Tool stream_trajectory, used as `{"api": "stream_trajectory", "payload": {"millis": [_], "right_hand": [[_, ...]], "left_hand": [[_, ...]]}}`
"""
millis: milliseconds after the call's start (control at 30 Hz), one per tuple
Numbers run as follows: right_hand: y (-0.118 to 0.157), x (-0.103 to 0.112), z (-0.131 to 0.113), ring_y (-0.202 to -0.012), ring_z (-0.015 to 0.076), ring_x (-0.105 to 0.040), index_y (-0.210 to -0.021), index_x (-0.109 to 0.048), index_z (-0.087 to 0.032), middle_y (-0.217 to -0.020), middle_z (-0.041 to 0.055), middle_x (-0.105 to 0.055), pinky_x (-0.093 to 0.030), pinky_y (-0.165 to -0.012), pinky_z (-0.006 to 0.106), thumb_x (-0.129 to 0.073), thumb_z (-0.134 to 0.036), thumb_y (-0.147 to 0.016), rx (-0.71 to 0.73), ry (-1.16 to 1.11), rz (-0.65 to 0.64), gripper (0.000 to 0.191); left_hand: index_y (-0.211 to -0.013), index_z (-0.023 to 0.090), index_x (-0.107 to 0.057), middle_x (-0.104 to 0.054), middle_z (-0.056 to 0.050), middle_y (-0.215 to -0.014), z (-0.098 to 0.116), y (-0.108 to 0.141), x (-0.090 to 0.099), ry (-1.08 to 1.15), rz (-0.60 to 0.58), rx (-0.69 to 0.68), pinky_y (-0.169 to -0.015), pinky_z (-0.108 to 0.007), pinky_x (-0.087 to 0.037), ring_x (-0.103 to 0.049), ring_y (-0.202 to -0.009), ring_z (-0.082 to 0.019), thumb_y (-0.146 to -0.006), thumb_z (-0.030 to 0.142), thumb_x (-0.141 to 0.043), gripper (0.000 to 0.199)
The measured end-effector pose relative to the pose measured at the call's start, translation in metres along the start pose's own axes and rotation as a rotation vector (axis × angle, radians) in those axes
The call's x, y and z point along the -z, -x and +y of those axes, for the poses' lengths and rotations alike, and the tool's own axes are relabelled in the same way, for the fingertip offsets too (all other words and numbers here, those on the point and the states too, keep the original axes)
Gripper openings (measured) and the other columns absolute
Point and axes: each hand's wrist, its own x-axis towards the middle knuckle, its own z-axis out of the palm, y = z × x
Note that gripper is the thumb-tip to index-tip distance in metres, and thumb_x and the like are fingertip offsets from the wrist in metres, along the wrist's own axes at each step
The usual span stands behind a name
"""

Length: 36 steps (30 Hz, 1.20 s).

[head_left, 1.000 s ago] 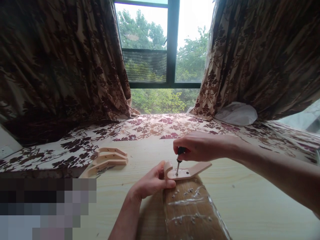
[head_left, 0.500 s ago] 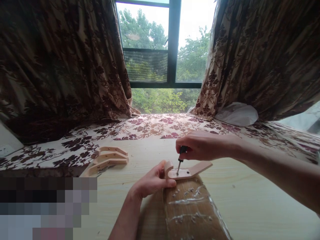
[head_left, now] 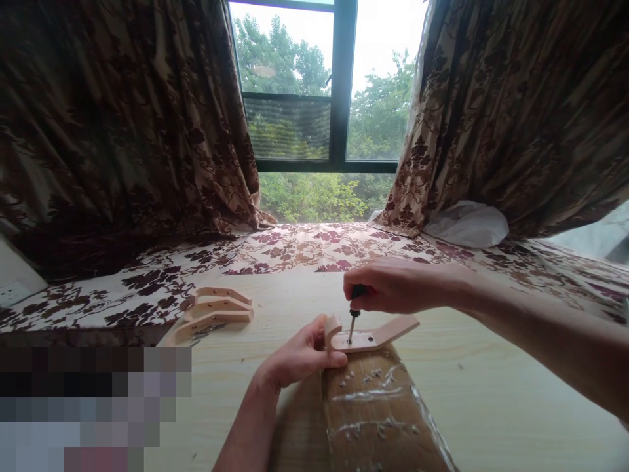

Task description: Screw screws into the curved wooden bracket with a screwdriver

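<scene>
My right hand is wrapped round the dark handle of a screwdriver, which stands nearly upright. Its tip meets a screw in a pale wooden hook, and a second dark screw or hole shows farther right on the same piece. Thumb and fingers of my left hand clamp the curled left end of the hook. The hook rests across the far end of a brown cardboard box wrapped in clear tape. Small screws lie scattered on the box top.
Several similar wooden hooks with screws in them lie on the pale wooden table to the left. A floral cloth covers the surface below the window. A white plastic bag sits by the right curtain.
My right hand has shifted very slightly on the screwdriver handle, and the screwdriver stands a little more upright. My left hand, the hook and the box look the same.
</scene>
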Motion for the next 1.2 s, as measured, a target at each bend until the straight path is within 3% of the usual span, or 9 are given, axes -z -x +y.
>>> {"api": "stream_trajectory", "payload": {"millis": [167, 333, 433, 667, 933, 1200], "right_hand": [[-0.001, -0.002, 0.0, -0.055, 0.009, -0.044, -0.084, -0.061, -0.019, -0.065, -0.001, -0.059, -0.026, -0.049, 0.022, -0.054, -0.032, -0.083, -0.075, 0.028, 0.022, 0.015], [0.003, 0.009, -0.005, -0.058, 0.0098, -0.049, -0.095, -0.063, -0.021, -0.072, 0.0001, -0.064, -0.029, -0.053, 0.022, -0.054, -0.03, -0.083, -0.03, 0.069, 0.006, 0.017], [0.002, 0.01, -0.006, -0.06, 0.0102, -0.049, -0.089, -0.063, -0.021, -0.074, 0.0003, -0.064, -0.03, -0.054, 0.022, -0.05, -0.026, -0.084, -0.015, 0.094, 0.017, 0.015], [-0.002, 0.002, -0.006, -0.055, 0.0114, -0.047, -0.085, -0.064, -0.018, -0.065, 0.0022, -0.062, -0.027, -0.05, 0.023, -0.051, -0.035, -0.084, -0.143, 0.128, 0.054, 0.021], [0.001, 0.006, -0.006, -0.06, 0.0101, -0.049, -0.086, -0.064, -0.02, -0.074, 0.0007, -0.064, -0.027, -0.053, 0.022, -0.051, -0.021, -0.082, 0.007, 0.053, -0.01, 0.014], [-0.002, 0.002, -0.004, -0.055, 0.0093, -0.046, -0.078, -0.064, -0.018, -0.065, 0.0003, -0.061, -0.025, -0.049, 0.022, -0.051, -0.028, -0.083, -0.064, 0.041, 0.001, 0.017]], "left_hand": [[-0.086, 0.019, -0.046, -0.051, 0.006, -0.077, -0.001, 0.0, 0.001, 0.004, -0.004, -0.003, -0.063, -0.02, -0.034, -0.047, -0.071, -0.009, -0.066, 0.027, -0.079, 0.039], [-0.087, 0.018, -0.047, -0.052, 0.006, -0.077, -0.002, 0.0, 0.002, 0.009, -0.006, -0.003, -0.064, -0.02, -0.034, -0.047, -0.072, -0.009, -0.066, 0.027, -0.079, 0.039], [-0.087, 0.018, -0.047, -0.053, 0.006, -0.077, -0.001, 0.0, 0.002, 0.012, -0.005, 0.001, -0.064, -0.02, -0.034, -0.048, -0.072, -0.009, -0.066, 0.027, -0.079, 0.039], [-0.085, 0.019, -0.047, -0.052, 0.006, -0.077, -0.001, 0.001, 0.001, 0.006, 0.005, 0.005, -0.063, -0.021, -0.035, -0.049, -0.071, -0.009, -0.064, 0.029, -0.08, 0.04], [-0.084, 0.019, -0.046, -0.05, 0.006, -0.076, 0.0, 0.001, 0.0, -0.005, 0.007, 0.003, -0.064, -0.021, -0.034, -0.047, -0.071, -0.01, -0.064, 0.031, -0.08, 0.041], [-0.085, 0.019, -0.046, -0.05, 0.006, -0.077, -0.002, 0.0, 0.001, -0.015, 0.008, 0.001, -0.064, -0.022, -0.033, -0.046, -0.072, -0.01, -0.064, 0.032, -0.08, 0.042]]}}
